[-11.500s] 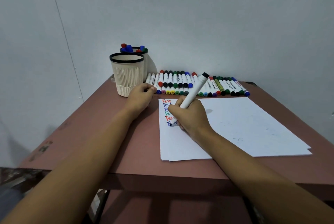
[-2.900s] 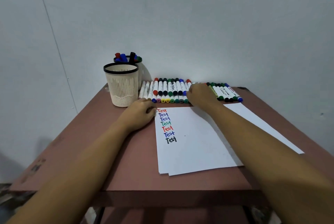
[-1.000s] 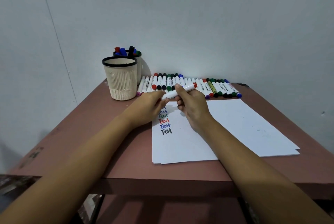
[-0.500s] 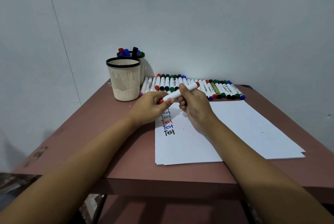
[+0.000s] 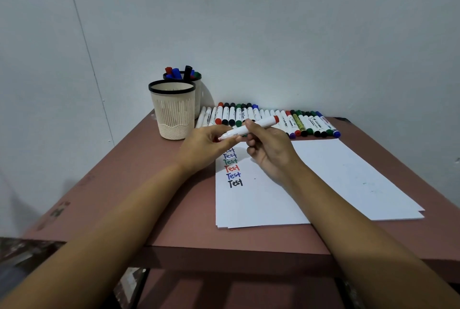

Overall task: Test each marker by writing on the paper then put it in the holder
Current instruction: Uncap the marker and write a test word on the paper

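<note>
My right hand (image 5: 271,149) grips a white marker (image 5: 254,127) with a red rear end, held level above the top of the paper (image 5: 323,184). My left hand (image 5: 206,145) pinches at the marker's left end, where a bare red nib shows. The cap is hidden inside those fingers. The paper carries a column of coloured "Test" words (image 5: 234,171), partly covered by my hands. A cream holder with a black rim (image 5: 174,114) stands at the table's back left. A second holder (image 5: 198,99) behind it contains several markers.
A long row of capped markers (image 5: 306,124) lies along the wall behind the paper. The brown table (image 5: 149,184) ends in a front edge near me and a left edge beside the holders. The wall stands close behind.
My right hand picked a red marker from the row and brought it over the paper. My left hand took hold of its cap end, and the nib now shows bare.
</note>
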The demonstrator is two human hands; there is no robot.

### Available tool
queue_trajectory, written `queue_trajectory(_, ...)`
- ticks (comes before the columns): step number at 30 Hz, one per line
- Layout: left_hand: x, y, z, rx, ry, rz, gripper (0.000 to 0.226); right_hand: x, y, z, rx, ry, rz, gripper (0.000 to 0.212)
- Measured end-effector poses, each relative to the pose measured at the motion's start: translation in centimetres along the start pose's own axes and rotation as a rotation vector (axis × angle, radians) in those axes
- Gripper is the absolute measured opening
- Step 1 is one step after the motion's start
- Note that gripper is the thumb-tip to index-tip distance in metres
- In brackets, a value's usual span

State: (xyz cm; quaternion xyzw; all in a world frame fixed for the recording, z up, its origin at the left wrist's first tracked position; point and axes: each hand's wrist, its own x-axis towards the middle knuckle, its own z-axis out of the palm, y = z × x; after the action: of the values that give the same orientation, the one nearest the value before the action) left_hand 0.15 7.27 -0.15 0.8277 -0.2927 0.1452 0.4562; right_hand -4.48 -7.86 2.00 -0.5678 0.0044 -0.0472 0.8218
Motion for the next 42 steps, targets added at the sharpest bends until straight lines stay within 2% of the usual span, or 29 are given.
queue_trajectory(2,0.1,0.0,-0.1,0.025,-0.015,-0.022,0.032,0.1,0.0,0.0,-0.008,0.062,0.001,0.016)
queue_trajectory(5,0.2,0.0,-0.4,0.041,0.052,-0.072,0.034,0.0,-0.5,-0.1,0.089,0.167,-0.023,0.018)
queue_trajectory(9,0.0,-0.3,-0.9,0.099,0.168,-0.118,0.023,-0.6,-0.9,-0.5,0.256,0.145,-0.016,0.015)
queue_trajectory(12,-0.1,-0.9,-1.0,0.244,0.081,-0.101,0.021,-1.0,-0.8,-0.3,0.149,0.103,-0.056,0.009)
queue_trajectory(15,-0.1,-1.6,-1.0,0.315,-0.023,-0.111,0.023,-1.4,-0.7,0.0,0.001,0.102,-0.093,0.021)
queue_trajectory(18,-0.3,-1.8,-0.8,0.378,-0.123,-0.133,0.039,-2.0,-0.6,0.5,-0.166,0.090,-0.111,0.022)
queue_trajectory(20,-0.3,-1.7,-0.8,0.393,-0.138,-0.133,0.054,-2.6,-0.3,0.9,-0.276,0.069,-0.114,0.021)
queue_trajectory(22,-0.3,-1.6,-0.8,0.398,-0.140,-0.133,0.057,-3.2,0.4,1.3,-0.361,0.056,-0.112,0.024)
queue_trajectory(25,-0.3,-1.5,-0.9,0.398,-0.158,-0.144,0.049,-4.1,1.9,1.4,-0.448,0.079,-0.111,0.030)
queue_trajectory(29,-0.2,-1.8,-0.9,0.386,-0.164,-0.130,0.022,-4.4,2.7,1.4,-0.598,0.142,-0.139,0.020)
queue_trajectory(42,0.1,-2.0,-0.9,0.389,-0.176,-0.133,0.023,-5.0,2.7,1.8,-0.685,0.135,-0.194,0.023)
